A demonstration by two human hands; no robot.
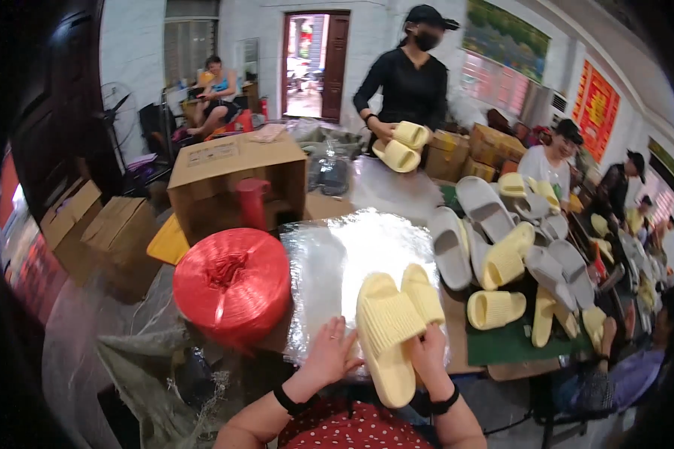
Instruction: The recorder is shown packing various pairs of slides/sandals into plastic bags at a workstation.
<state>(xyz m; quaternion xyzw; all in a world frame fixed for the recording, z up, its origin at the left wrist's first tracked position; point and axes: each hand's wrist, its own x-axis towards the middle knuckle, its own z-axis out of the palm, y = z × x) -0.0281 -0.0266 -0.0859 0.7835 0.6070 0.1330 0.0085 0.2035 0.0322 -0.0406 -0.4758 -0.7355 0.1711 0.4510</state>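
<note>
A pair of pale yellow slippers [388, 340] with ribbed straps is in my right hand [429, 355]. Its fingers are wrapped round them, partly hidden by the nearer slipper. The second slipper [421, 292] of the pair shows behind and to the right of the first. Beneath them lies a pile of clear, shiny plastic bags [316, 258]. My left hand [327, 352] rests on the near left part of that pile, fingers stretched and apart, holding nothing. Both wrists wear dark bands.
A big red roll of plastic twine [231, 288] stands left of the bags, before an open cardboard box [236, 161]. Grey and yellow slippers [483, 209] heap up on the right. Across the table, a person in black [404, 90] holds yellow slippers [402, 146]. Other people sit farther right.
</note>
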